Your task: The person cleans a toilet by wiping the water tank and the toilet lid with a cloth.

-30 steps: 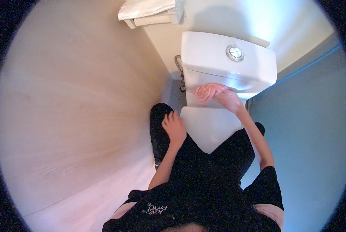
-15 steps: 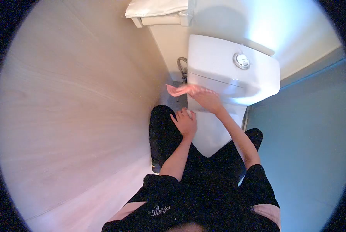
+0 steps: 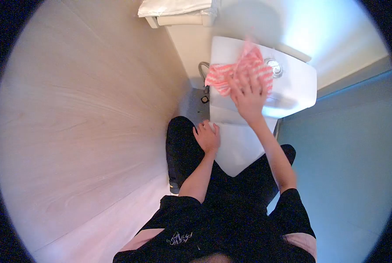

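Note:
A pink-and-white striped cloth (image 3: 248, 72) is spread over the left part of the white toilet tank (image 3: 292, 83). My right hand (image 3: 249, 98) is on the cloth, fingers apart and slightly blurred, holding it against the tank's top and front edge. One corner of the cloth sticks up toward the wall. My left hand (image 3: 207, 136) rests at the left edge of the closed toilet lid (image 3: 240, 147), near my left knee. Its fingers are parted and nothing is in them. Just right of the cloth is the round chrome flush button (image 3: 274, 68).
A wood-grain panel (image 3: 86, 109) rises close on the left, and a grey-blue panel (image 3: 336, 153) stands on the right. A holder with a white packet (image 3: 176, 8) is mounted on the back wall. Left of the tank a metal hose (image 3: 202, 68) runs down to a floor fitting.
My right hand has moved up from the tank's lower front onto its top, and the bunched cloth has opened out there. My left hand has stayed at the lid's edge.

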Demonstrator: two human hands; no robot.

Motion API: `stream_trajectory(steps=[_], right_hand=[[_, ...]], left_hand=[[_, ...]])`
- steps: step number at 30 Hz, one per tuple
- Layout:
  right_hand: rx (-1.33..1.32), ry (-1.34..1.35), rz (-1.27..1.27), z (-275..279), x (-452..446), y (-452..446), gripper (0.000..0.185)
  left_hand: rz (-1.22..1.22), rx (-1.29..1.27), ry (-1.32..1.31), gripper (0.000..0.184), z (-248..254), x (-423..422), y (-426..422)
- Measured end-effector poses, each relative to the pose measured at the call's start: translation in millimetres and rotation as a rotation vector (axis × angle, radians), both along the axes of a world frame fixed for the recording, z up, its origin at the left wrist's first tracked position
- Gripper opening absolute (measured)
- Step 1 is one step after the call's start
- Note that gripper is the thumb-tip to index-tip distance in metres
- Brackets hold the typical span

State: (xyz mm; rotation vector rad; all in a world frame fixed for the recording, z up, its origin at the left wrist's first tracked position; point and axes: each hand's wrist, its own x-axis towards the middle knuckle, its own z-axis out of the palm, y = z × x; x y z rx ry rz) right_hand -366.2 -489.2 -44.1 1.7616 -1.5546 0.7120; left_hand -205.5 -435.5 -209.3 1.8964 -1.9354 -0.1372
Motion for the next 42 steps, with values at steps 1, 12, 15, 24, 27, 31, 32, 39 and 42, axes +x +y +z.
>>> stream_trajectory(steps=[1,12,15,24,27,31,32,39,42], right_hand=[[0.033,0.025,0.001,-17.3,3.3,2.6,0.046],[0.856,0.288,0.499,-107.3,-63.5,45.3,0.047],[0.478,0.418,0.550,-44.1,-47.8,30.1,0.041],[0.484,0.325,0.426,-59.7,17.2,-17.0,0.041],[0.639,0.407,0.492,-108.4,-1.6,-4.0,0.038],[0.531,0.478,0.425,-68.9,-31.0,21.0,0.037],[0.693,0.358,0.374,-52.6,-31.6,23.9,0.040],[0.073,-0.237,-0.034,38.3,-36.2,18.4,0.059],[0.179,-0.139,-0.205,7.5,-60.6,51.3,0.065]], left_hand=[[0.003,0.016,0.005,0.035,0.6,-0.6,0.3],[0.004,0.073,0.005,0.035,1.0,0.6,3.9],[-0.006,0.074,-0.004,0.035,5.0,-2.5,0.3],[0.007,0.125,-0.007,0.038,5.6,-3.5,-1.5],[-0.003,0.134,-0.058,0.041,9.4,-0.4,0.8],[-0.004,0.085,-0.068,0.041,-2.3,-2.0,1.5],[-0.007,0.057,-0.070,0.042,0.9,-1.5,1.5],[0.014,0.086,-0.056,0.036,4.2,-4.1,1.8],[0.017,0.074,-0.065,0.035,2.5,-4.0,3.6]])
